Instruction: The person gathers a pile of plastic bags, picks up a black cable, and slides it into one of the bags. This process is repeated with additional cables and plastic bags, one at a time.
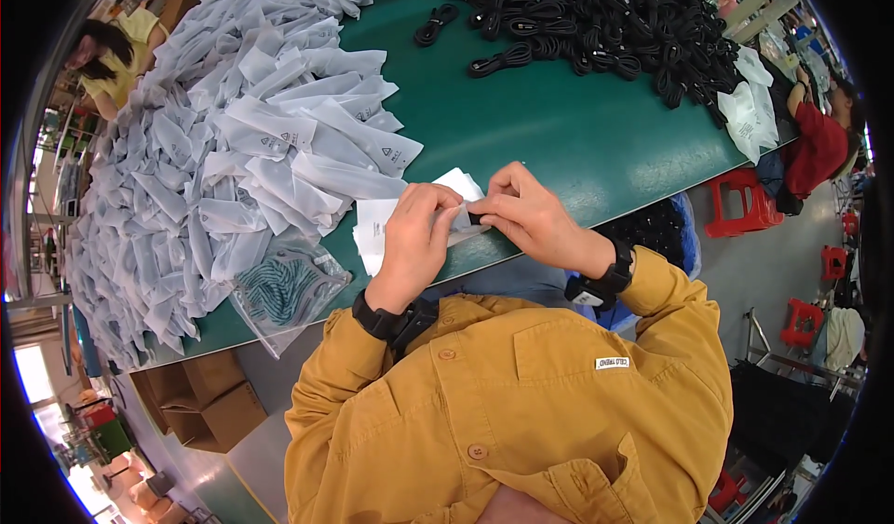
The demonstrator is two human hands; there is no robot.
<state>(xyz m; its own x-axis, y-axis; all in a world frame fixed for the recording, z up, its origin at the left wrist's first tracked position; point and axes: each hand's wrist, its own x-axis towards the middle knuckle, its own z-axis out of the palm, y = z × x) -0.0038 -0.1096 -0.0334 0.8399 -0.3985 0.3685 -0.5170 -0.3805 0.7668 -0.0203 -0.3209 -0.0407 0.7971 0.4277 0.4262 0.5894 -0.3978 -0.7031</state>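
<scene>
At the table's near edge, my hands meet over a frosted plastic bag (460, 222). My left hand (414, 240) is closed, pinching the bag between thumb and fingers. My right hand (529, 215) is closed too, its thumb and forefinger on a small black piece (475, 217) at the bag's right end. Fingers hide most of that piece; its colour matches the cables. Beneath and beside my left hand lie flat white bags (371, 229). A large heap of filled frosted bags (270, 133) spreads over the left side. Bundled black cables (587, 21) are piled at the far right.
The green table (447, 114) bears both heaps. A clear bag of teal cord (282, 286) lies left of my left hand. Below the edge are a cardboard box (209, 408) and a blue-lined bin (689, 235). A red stool (742, 203) and co-workers flank the table.
</scene>
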